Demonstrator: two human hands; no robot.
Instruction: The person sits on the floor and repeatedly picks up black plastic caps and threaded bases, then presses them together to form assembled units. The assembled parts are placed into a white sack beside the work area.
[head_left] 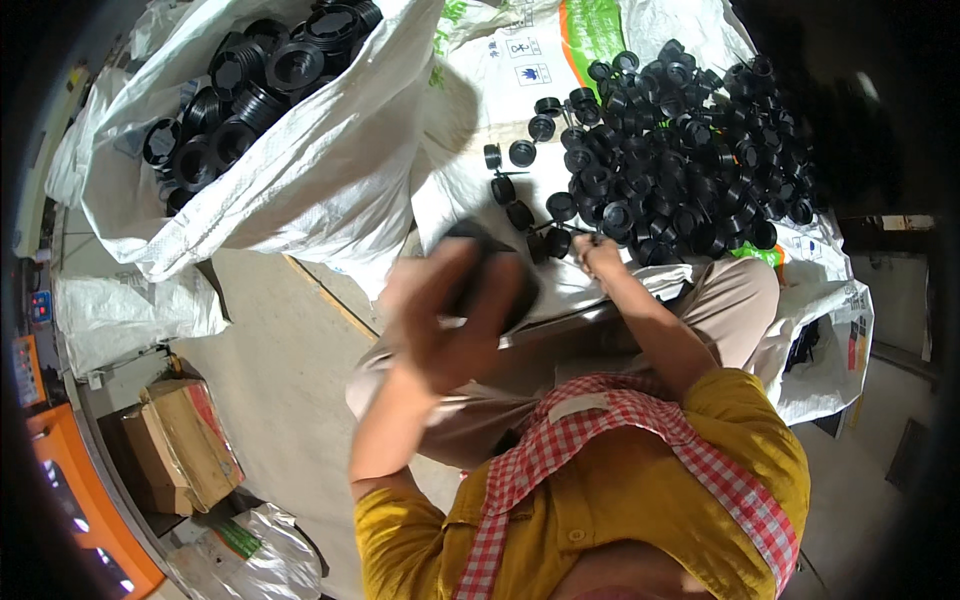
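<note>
My left hand (435, 325), blurred by motion, is raised in front of my lap with its fingers wrapped round a dark round plastic part (515, 290). The blur hides that part's details. Low at the near edge of a heap of black plastic caps (650, 170), my right hand (603, 260) is closed, fingertips pinched together beside a loose black cap (557, 242). A small dark bit shows at those fingertips, too small to name. Several more caps lie scattered to the left of the heap, some with thin stems or strips next to them.
A white woven sack (330, 190) at the upper left holds bigger ridged black caps (295, 65). The heap rests on a spread white sack (470, 130). At the lower left are a cardboard box (190, 440), a crumpled plastic bag (265, 555) and an orange machine (90, 510).
</note>
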